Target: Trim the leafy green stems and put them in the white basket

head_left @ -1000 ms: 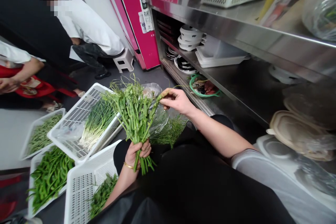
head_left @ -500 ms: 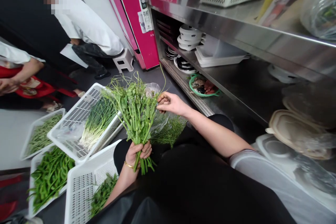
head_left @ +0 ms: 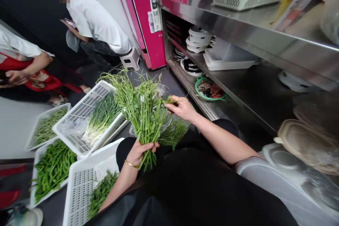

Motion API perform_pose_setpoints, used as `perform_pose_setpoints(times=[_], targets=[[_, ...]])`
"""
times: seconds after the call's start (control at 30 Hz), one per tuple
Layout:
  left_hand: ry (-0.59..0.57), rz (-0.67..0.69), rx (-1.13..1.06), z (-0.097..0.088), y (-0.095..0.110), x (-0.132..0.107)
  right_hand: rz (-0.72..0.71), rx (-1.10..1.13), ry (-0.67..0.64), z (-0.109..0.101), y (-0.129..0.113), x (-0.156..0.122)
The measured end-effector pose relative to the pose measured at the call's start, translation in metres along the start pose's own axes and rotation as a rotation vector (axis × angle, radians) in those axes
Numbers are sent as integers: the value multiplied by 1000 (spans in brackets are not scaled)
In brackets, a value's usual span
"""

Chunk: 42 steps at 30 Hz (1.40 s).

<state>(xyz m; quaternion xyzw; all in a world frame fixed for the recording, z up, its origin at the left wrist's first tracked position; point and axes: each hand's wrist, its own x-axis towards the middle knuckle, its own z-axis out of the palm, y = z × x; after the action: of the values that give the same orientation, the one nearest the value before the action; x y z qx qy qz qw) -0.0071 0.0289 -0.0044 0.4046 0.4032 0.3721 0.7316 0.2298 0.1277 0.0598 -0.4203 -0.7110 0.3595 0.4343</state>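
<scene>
A bunch of leafy green stems with thin curling tendrils (head_left: 144,113) is wrapped low down in my left hand (head_left: 141,150), its cut ends sticking out below the fist. At the right side of the bunch, my right hand (head_left: 182,108) is closed in a pinch on a small green sprig (head_left: 171,99). Beneath that hand lies a clear plastic bag (head_left: 166,122), next to a heap of fine green trimmings (head_left: 174,132) by my lap. The bunch hides part of the bag.
To the left stand white baskets of spring onions (head_left: 102,120), green peppers (head_left: 54,169), green beans (head_left: 49,127) and leafy greens (head_left: 102,194). A steel shelf (head_left: 238,28) holds dishes at right, with a green colander (head_left: 210,89) low down. Two people (head_left: 97,21) are beyond the baskets.
My right hand has shifted slightly right and now pinches a sprig beside the bunch. The bunch tilts and spreads more to the left. The seated person's arms have moved.
</scene>
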Motion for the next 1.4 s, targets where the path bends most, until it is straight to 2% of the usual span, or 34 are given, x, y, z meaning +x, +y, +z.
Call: perform_pose_setpoints(times=[0.1, 0.2, 0.27, 0.37, 0.43, 0.5, 0.53, 0.6, 0.63, 0.67, 0.7, 0.77, 0.8, 0.83, 0.9, 0.97, 1.0, 1.03, 1.1, 1.17, 1.2, 1.23, 1.27, 1.33, 1.37, 1.4], targets=[[28, 6, -15, 10, 3, 5, -120, -314, 84, 5, 16, -1], [4, 43, -116, 22, 3, 15, -66, -321, 180, 12, 27, 2], [11, 55, -179, 26, 2, 22, 80, -97, 267, 11, 29, 8], [17, 69, -206, 26, 3, 28, 324, 464, 287, -8, 27, 11], [14, 68, -187, 22, 4, 28, 364, 729, 210, -29, 27, 5], [20, 58, -154, 18, 4, 27, 372, 728, 6, -50, 32, -10], [17, 49, -136, 16, 4, 26, 400, 621, -167, -59, 36, -18], [-4, 33, -106, 13, 4, 25, 452, 249, -497, -70, 41, -33], [-18, 29, -94, 12, 5, 24, 440, 55, -580, -73, 40, -38], [-32, 27, -82, 11, 5, 24, 396, -95, -561, -73, 38, -39], [-42, 27, -69, 11, 5, 24, 324, -189, -437, -72, 33, -37], [-53, 21, -32, 11, 5, 23, 140, -233, -82, -64, 18, -24], [-59, 15, -7, 11, 5, 23, 55, -223, 46, -59, 11, -14], [-62, 7, 18, 11, 6, 22, -15, -220, 115, -53, 5, -3], [-63, -10, 54, 13, 7, 20, -109, -243, 63, -39, -2, 18], [-50, -17, 63, 16, 9, 17, -139, -273, -25, -29, 2, 32], [-37, -17, 59, 18, 10, 16, -141, -286, -18, -27, 7, 35], [-28, -14, 53, 19, 10, 14, -136, -297, 30, -27, 14, 35], [-11, 3, 35, 21, 10, 12, -78, -294, 205, -35, 27, 28], [19, 23, 28, 19, 8, 12, 71, -198, 322, -52, 35, 14], [43, 30, 37, 17, 7, 13, 159, -114, 278, -62, 34, 5], [74, 34, 55, 15, 5, 14, 242, -24, 147, -71, 31, -4], [113, 38, 82, 12, 3, 15, 300, 51, -68, -77, 25, -13], [187, 38, 153, 8, -2, 20, 318, 100, -474, -78, 8, -25], [215, 39, 192, 7, -5, 23, 295, 71, -560, -72, -1, -27], [237, 43, 230, 8, -7, 25, 262, 21, -532, -62, -9, -25]])
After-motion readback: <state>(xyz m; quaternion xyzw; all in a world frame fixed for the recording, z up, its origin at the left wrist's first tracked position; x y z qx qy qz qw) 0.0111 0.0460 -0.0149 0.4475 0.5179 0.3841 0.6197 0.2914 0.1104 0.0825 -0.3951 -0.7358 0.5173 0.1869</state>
